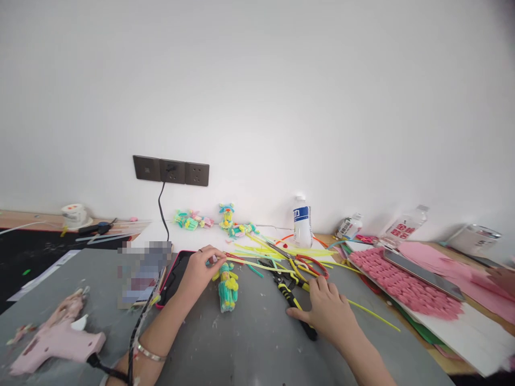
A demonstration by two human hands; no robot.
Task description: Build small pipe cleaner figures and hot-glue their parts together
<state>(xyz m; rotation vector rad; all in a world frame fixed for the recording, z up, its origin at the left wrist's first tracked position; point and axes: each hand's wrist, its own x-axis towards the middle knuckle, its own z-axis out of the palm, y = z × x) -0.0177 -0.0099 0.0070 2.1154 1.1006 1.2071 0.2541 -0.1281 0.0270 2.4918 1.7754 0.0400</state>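
My left hand (207, 268) is closed in a pinch around one end of a pale yellow pipe cleaner (261, 265), which stretches to the right. Just below those fingers is a small teal and yellow pipe-cleaner doll (228, 292); whether the hand touches it is unclear. My right hand (330, 305) grips the black and yellow handles of a pair of pliers (288, 297) on the grey mat, thumb on one handle and fingers over the other. Red and yellow-handled scissors (311, 266) lie just beyond it, among loose yellow pipe cleaners (261, 250).
A pink glue gun (60, 343) and its cord are at left, near a phone (177, 276). More pipe-cleaner dolls (227, 215) and a bottle (302, 222) are near the wall. At right, another phone (422, 273) rests on pink braided material (396, 281); another person's hand (502, 279) shows.
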